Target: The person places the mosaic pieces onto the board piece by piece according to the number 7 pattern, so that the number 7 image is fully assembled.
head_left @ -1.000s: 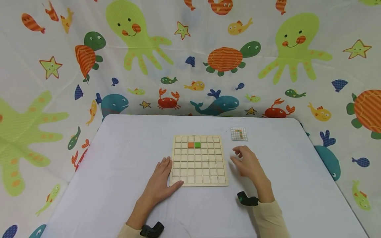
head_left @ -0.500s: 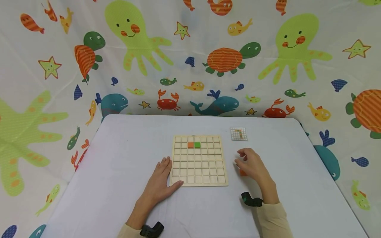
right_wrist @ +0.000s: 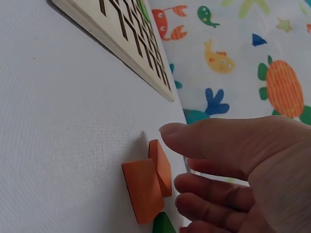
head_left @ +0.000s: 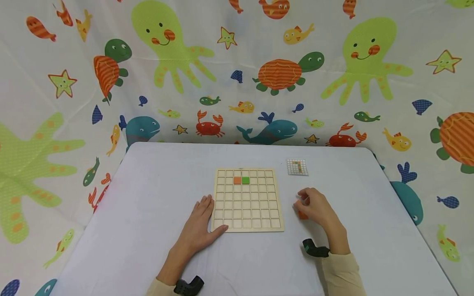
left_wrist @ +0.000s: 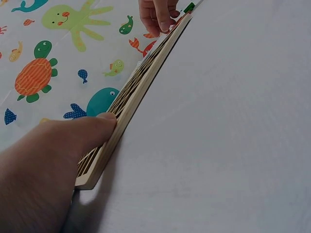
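Observation:
In the head view my left hand (head_left: 198, 226) rests along the left side of a pale wooden grid board (head_left: 248, 209), its thumb on the lower left corner. The left wrist view shows that thumb (left_wrist: 99, 128) on the board's edge. One orange square (head_left: 237, 180) and one green square (head_left: 245, 180) sit side by side in the board's second row. Right of the board, my right hand (head_left: 314, 205) hovers with bent fingers over loose tiles. In the right wrist view two orange tiles (right_wrist: 143, 189) overlap, one tilted, just beside the thumb tip; a green tile (right_wrist: 164, 223) lies close by.
A small pattern card (head_left: 297, 167) lies beyond the board's upper right corner. White cloth (head_left: 148, 197) covers the table, and a sea-animal curtain (head_left: 237, 74) hangs behind it. A black wrist camera (head_left: 314, 248) sits on the right wrist.
My right hand has moved right and slightly toward me, away from the board, and orange tiles now show beside its thumb. The left hand and the board stay in place.

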{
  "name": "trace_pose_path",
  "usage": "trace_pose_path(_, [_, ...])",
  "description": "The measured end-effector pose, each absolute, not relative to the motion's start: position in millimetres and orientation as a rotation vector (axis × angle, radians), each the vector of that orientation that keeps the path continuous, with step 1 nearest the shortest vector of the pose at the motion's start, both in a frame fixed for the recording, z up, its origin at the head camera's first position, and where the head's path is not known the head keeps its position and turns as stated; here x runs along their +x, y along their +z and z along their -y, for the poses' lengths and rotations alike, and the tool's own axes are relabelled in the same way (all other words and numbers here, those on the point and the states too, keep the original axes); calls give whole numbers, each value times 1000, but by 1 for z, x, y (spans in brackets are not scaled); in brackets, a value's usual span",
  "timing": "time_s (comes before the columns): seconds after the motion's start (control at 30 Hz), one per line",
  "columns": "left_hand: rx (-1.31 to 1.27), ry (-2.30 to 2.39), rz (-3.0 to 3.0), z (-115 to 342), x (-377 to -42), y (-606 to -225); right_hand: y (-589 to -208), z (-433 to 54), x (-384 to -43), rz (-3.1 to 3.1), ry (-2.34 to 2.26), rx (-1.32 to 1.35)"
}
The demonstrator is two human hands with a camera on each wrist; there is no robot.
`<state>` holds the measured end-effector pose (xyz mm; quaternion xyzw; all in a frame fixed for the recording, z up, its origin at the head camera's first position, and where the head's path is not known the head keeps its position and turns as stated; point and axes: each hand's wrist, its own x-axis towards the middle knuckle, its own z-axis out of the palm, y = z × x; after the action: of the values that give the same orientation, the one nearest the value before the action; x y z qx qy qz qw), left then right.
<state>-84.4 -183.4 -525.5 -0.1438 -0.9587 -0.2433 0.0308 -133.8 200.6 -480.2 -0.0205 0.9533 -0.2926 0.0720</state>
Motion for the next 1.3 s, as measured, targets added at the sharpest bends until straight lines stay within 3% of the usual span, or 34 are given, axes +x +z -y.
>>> trace_pose_path(1.3, [-450, -765, 2955, 184, -84, -525, -479, -201, -133, -2793, -898, -13])
